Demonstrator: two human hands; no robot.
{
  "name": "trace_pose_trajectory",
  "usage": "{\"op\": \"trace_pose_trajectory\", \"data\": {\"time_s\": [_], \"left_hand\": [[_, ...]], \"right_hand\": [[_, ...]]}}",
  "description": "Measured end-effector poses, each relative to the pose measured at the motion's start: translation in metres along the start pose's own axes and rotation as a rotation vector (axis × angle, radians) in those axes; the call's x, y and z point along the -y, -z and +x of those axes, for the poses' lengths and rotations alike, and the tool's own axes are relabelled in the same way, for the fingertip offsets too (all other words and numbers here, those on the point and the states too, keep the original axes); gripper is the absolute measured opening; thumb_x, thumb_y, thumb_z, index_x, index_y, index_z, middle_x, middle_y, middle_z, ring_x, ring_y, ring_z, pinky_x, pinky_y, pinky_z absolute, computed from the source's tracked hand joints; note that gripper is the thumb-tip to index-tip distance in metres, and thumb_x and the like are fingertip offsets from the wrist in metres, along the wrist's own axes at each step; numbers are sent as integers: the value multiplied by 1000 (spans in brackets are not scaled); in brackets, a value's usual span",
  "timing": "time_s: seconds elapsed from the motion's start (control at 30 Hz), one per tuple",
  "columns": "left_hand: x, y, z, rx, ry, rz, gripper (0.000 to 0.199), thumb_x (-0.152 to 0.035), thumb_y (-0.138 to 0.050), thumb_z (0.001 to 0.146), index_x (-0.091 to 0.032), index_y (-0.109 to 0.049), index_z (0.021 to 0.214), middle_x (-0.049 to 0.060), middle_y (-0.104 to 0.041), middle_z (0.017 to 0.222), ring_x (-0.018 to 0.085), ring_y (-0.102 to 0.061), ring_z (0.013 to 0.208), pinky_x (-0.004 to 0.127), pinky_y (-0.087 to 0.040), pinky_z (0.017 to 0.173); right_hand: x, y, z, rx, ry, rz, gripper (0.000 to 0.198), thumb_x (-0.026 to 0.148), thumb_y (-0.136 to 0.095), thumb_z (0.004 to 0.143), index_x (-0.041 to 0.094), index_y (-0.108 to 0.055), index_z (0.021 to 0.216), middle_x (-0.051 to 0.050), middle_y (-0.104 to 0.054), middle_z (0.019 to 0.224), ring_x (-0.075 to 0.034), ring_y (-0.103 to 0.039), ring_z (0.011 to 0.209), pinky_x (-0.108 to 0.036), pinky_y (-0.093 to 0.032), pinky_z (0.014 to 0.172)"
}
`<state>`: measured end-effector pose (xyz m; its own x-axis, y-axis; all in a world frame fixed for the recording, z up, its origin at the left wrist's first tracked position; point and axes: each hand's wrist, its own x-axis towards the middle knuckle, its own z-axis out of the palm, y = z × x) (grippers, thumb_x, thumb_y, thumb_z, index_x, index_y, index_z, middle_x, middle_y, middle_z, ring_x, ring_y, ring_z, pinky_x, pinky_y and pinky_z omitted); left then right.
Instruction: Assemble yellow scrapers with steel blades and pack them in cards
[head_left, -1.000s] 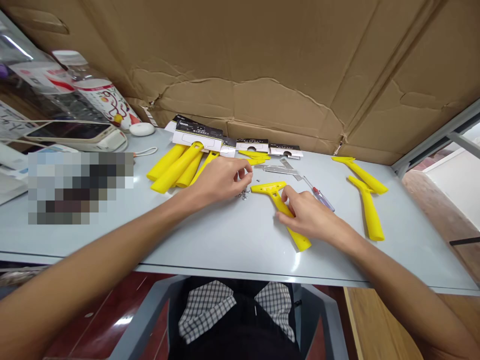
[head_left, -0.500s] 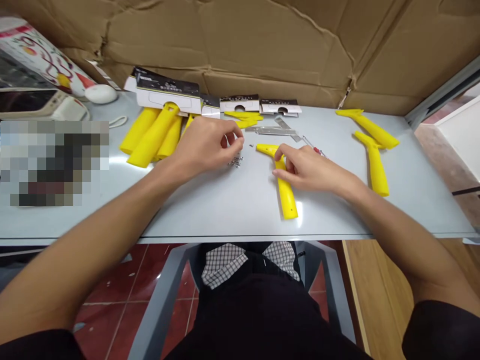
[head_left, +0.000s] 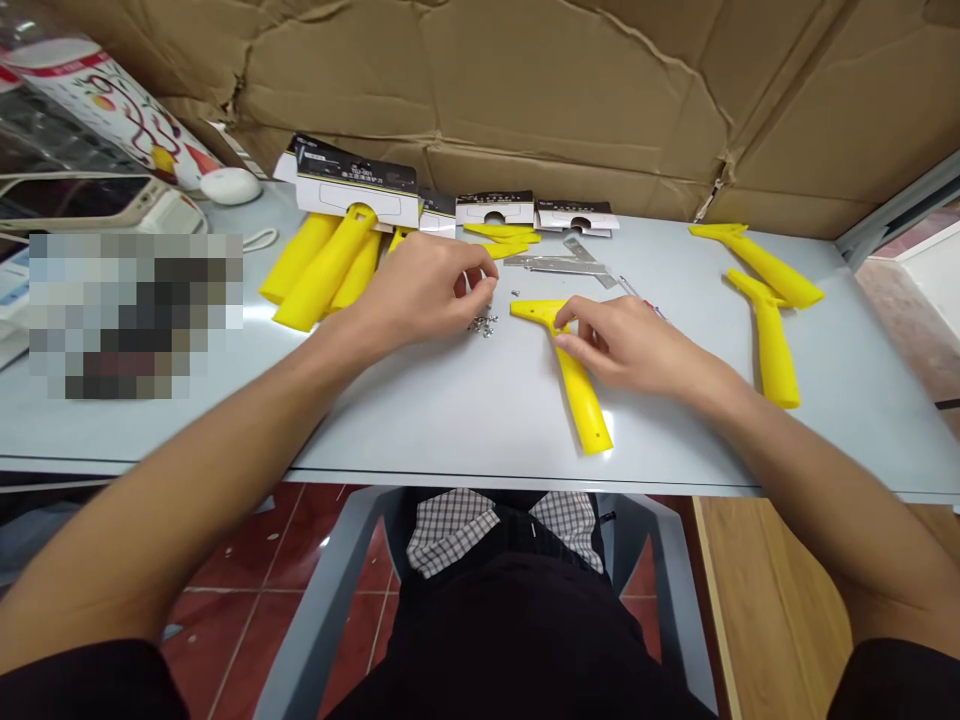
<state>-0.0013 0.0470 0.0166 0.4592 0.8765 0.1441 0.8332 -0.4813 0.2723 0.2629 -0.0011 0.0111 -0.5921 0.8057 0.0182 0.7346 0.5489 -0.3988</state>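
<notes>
My left hand (head_left: 435,285) hovers at a small pile of screws (head_left: 486,325), its thumb and index finger nearly pinched together; anything between the fingertips is too small to make out. A yellow T-shaped scraper handle (head_left: 579,400) lies on the table with its wide head toward the left hand. My right hand (head_left: 619,340) has its thumb and curled index finger on the neck of this handle. One loose screw (head_left: 515,293) lies apart from the pile. Beyond are flat metal blades (head_left: 562,265) and a screwdriver (head_left: 637,295), partly behind the right hand.
More yellow handles (head_left: 776,350) lie at the right, and several (head_left: 322,270) at the left by black-and-white card packaging (head_left: 356,185). Thin yellow pieces (head_left: 502,235) lie at the back. Cardboard (head_left: 525,100) lines the back edge. A white mouse (head_left: 230,186) sits at the left.
The view has shifted slightly, so the table appears farther right. The scraper handle has turned a little, its head swinging left under my right hand. My left hand stays by the screws.
</notes>
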Motion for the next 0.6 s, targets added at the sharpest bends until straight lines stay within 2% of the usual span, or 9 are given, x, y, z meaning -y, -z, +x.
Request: {"op": "trace_pose_trajectory", "data": {"time_s": [0.1, 0.2, 0.3, 0.4, 0.5, 0.6], "left_hand": [[2, 4, -1, -13, -11, 0, 29, -22, -51, 96, -14, -75, 110, 4, -75, 97, 18, -62, 86, 35, -49, 92], [3, 5, -1, -10, -27, 0, 34, -22, -49, 95, -13, -75, 114, 5, -75, 98, 17, -62, 86, 35, -49, 93], [4, 0, 0, -12, -66, 8, 36, -26, -49, 94, -14, -77, 112, 6, -76, 94, 20, -65, 84, 36, -49, 89], [6, -4, 2, -17, -70, 14, 37, -32, -50, 92, -17, -78, 110, 7, -76, 90, 24, -68, 83, 38, -50, 87], [8, -7, 3, -17, -50, 9, 37, -37, -51, 92, -19, -78, 111, 7, -76, 92, 25, -69, 86, 39, -51, 88], [8, -13, 3, -45, -90, -20, 39, -41, -53, 94, -17, -77, 113, 11, -76, 100, 29, -68, 99, 44, -50, 96]], "right_hand": [[-9, 11, 0, -109, -88, -73, 30, 39, -45, 105, 24, -68, 115, -5, -73, 86, -26, -65, 82, -35, -38, 75], [-24, 24, -1, -190, -240, -225, 32, 44, -51, 101, 23, -72, 114, -11, -76, 96, -31, -66, 89, -39, -39, 76], [-44, 34, -2, -148, -357, -339, 39, 53, -56, 97, 23, -74, 114, -14, -76, 107, -35, -66, 96, -42, -41, 76], [-61, 37, -2, -101, -419, -370, 42, 57, -57, 95, 24, -74, 117, -15, -76, 109, -36, -66, 98, -43, -43, 77], [-67, 35, 0, -41, -432, -349, 43, 58, -57, 95, 25, -73, 118, -13, -76, 104, -34, -67, 95, -42, -44, 75], [-64, 31, 2, -76, -403, -350, 45, 56, -54, 98, 24, -71, 125, -13, -75, 110, -34, -67, 98, -42, -44, 76]]}}
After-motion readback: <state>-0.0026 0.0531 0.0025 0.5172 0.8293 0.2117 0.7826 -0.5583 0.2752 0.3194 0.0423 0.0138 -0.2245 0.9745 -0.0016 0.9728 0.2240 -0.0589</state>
